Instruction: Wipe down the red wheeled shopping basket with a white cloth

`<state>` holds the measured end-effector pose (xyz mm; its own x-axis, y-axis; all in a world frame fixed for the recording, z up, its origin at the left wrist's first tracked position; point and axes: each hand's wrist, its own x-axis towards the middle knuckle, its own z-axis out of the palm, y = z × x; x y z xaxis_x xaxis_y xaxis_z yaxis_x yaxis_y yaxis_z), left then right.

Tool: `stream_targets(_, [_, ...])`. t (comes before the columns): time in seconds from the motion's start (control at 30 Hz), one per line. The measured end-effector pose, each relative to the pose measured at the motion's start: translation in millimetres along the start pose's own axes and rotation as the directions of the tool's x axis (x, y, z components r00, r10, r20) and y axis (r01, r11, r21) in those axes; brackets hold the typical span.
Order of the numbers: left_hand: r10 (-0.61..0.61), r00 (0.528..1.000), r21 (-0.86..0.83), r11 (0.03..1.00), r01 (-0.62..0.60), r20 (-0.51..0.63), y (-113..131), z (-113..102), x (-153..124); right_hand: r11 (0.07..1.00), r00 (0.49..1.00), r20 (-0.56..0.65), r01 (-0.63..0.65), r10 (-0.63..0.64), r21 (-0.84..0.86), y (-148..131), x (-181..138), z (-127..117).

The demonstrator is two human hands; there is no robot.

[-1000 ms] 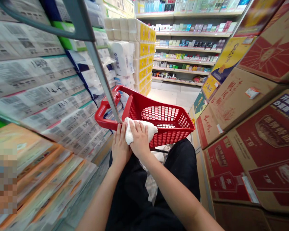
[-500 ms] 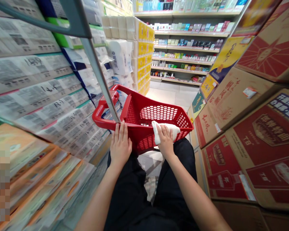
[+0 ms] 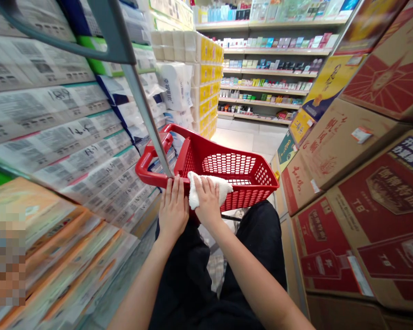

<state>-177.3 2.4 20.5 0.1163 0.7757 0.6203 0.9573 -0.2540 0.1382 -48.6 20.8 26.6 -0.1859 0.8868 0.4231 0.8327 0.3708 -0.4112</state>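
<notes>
A red plastic shopping basket [image 3: 254, 196] with perforated walls stands in front of my knees. Its grey metal pole [image 3: 147, 114] rises at the left to a dark grey handle [image 3: 114, 39]. My left hand [image 3: 174, 208] lies with fingers stretched along the near rim, just below the foot of the pole. Under the fingers of my right hand [image 3: 208, 199] is a white cloth [image 3: 223, 187], pressed on the near side of the rim close to my left hand. Part of the cloth is hidden by the hand.
White wrapped packs [image 3: 79, 123] are stacked along the left, with orange-edged cartons [image 3: 65, 256] lower down. Cardboard boxes [image 3: 330, 133] line the right side. Beyond the basket are yellow-and-white paper packs [image 3: 206, 87] and shelves [image 3: 268, 73] of small goods.
My right hand has slid left along the rim with the white cloth, closer to my left hand. The left hand stays on the rim.
</notes>
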Motion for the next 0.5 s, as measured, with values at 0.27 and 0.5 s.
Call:
stream_targets(0.27, [-0.02,1.0,-0.002,1.0,0.02,-0.017,2.3,1.6,0.4,0.981,0.997,-0.058,-0.052,0.042,-0.189,90.6,-25.9,-0.1])
stream_targets(0.5, [-0.03,1.0,-0.011,0.999,0.03,-0.008,3.8,0.3,0.7,0.95,0.979,-0.087,-0.201,0.185,-0.239,110.9,-33.7,-10.5])
